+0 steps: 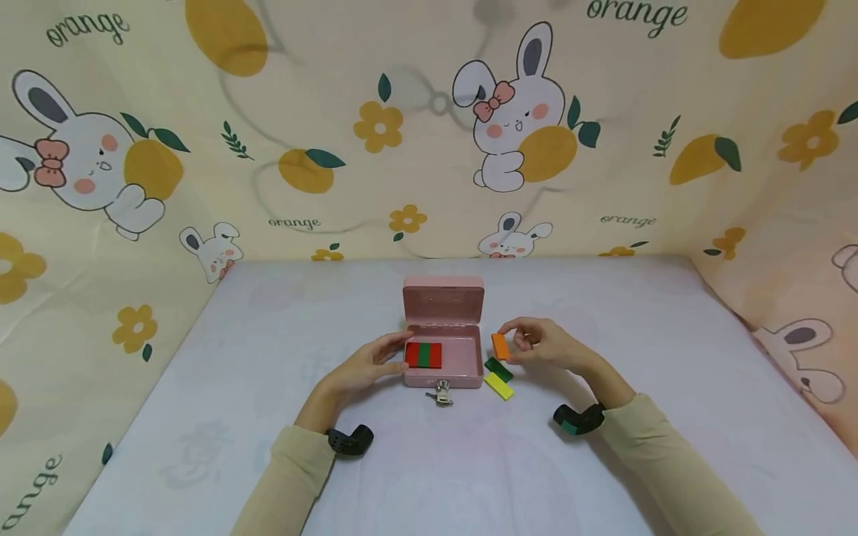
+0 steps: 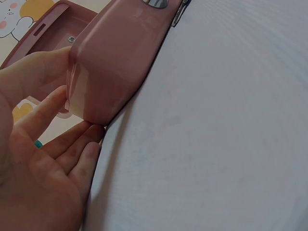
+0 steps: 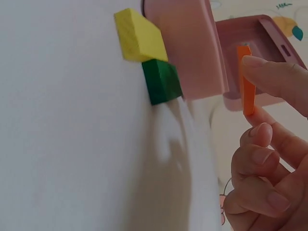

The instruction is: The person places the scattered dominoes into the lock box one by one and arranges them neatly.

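A small pink metal cash box (image 1: 462,381) stands with its lid (image 1: 443,306) raised. My left hand (image 1: 367,366) rests against the box's left side, fingers fairly straight, touching its rim and lower corner (image 2: 103,115). Inside, at the left, lie red blocks (image 1: 415,355) with a green block (image 1: 424,355) between them. Thumb and a fingertip of my right hand (image 1: 546,344) pinch a thin orange block (image 3: 247,82), raised just right of the box. Below that hand, a dark green block (image 1: 499,369) and a yellow block (image 1: 499,385) lie beside the box.
Keys (image 1: 442,394) hang from the lock on the box's front. A white cloth (image 1: 268,335) covers the table. Behind and at both sides rises a cream curtain (image 1: 415,149) printed with rabbits and oranges. A black wrist camera (image 1: 350,441) sits on the left wrist.
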Tool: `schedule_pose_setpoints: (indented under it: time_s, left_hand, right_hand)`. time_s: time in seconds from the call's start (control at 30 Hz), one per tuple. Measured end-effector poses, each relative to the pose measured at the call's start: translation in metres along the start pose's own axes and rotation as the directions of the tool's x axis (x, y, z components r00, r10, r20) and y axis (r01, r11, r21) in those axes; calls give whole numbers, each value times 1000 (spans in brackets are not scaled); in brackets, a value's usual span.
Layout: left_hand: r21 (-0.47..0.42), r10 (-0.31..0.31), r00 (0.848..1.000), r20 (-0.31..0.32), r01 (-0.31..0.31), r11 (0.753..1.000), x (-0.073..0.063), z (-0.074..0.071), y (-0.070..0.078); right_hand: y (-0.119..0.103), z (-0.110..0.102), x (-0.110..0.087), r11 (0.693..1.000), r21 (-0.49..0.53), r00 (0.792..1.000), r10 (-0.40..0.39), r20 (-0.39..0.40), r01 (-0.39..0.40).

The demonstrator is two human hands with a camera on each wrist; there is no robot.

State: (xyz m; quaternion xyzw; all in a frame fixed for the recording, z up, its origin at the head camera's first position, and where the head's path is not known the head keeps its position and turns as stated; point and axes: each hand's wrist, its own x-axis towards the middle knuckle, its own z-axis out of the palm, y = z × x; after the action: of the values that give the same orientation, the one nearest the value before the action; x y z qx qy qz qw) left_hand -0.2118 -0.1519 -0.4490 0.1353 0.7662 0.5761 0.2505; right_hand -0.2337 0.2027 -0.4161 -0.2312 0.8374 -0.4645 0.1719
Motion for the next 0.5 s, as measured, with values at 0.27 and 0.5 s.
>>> schedule_pose_setpoints:
  time_s: [0.27, 0.5]
  left_hand:
    - [-5, 4, 1000, -7, -4, 1000, -2, 1, 1]
    - [-8, 5, 1000, -7, -5, 1000, -3, 1, 2]
  right_hand:
    - [-4, 8, 3, 999, 23, 1000, -29, -9, 29]
    - [-11, 13, 5, 1000, 22, 1000, -16, -8, 16]
